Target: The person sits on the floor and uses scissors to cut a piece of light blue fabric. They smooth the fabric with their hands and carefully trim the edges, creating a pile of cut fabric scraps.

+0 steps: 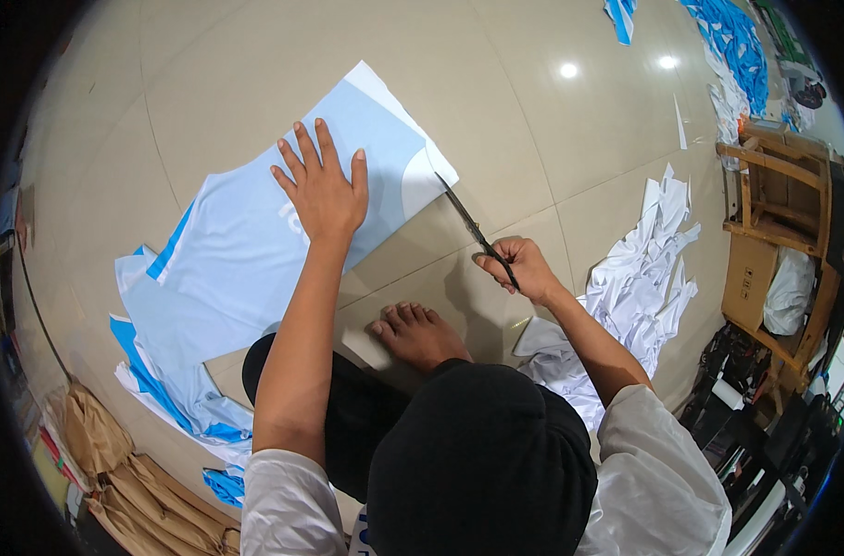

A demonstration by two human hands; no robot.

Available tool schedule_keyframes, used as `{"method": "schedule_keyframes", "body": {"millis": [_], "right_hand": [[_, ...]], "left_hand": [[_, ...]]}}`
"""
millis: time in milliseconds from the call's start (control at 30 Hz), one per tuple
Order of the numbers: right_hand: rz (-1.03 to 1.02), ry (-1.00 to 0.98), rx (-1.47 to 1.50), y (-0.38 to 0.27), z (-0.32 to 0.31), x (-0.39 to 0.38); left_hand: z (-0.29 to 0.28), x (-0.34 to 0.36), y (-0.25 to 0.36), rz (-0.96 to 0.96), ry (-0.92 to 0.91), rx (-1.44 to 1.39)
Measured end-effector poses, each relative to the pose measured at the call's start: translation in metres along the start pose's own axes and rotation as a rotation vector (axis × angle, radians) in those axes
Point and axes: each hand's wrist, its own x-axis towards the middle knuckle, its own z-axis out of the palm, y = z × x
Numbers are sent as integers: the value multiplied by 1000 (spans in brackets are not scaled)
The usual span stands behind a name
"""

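Note:
A light blue and white piece of fabric (246,232) lies spread on the tiled floor, with brighter blue strips along its left side. My left hand (326,190) rests flat on it with the fingers spread. In my right hand (524,271) is a pair of dark scissors (473,225), gripped by the handles. The blades reach the white corner at the fabric's right edge, beside a curved line between white and pale blue. Whether the blades are parted there is too fine to tell.
White fabric scraps (640,269) lie in a heap right of my bare foot (417,332). More blue fabric (732,46) is piled at the far right, near a wooden stool (783,176) and a cardboard box (751,283). Brown wrapping (116,463) lies at lower left.

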Motion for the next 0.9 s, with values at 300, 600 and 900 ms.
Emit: {"method": "schedule_keyframes", "body": {"millis": [300, 600, 900], "right_hand": [[-30, 4, -38, 2, -2, 0], [20, -1, 5, -5, 1, -3], [49, 13, 12, -19, 7, 8]], "left_hand": [[-1, 0, 0, 4, 1, 21], [0, 0, 0, 9, 15, 4], [0, 0, -1, 3, 12, 7]]}}
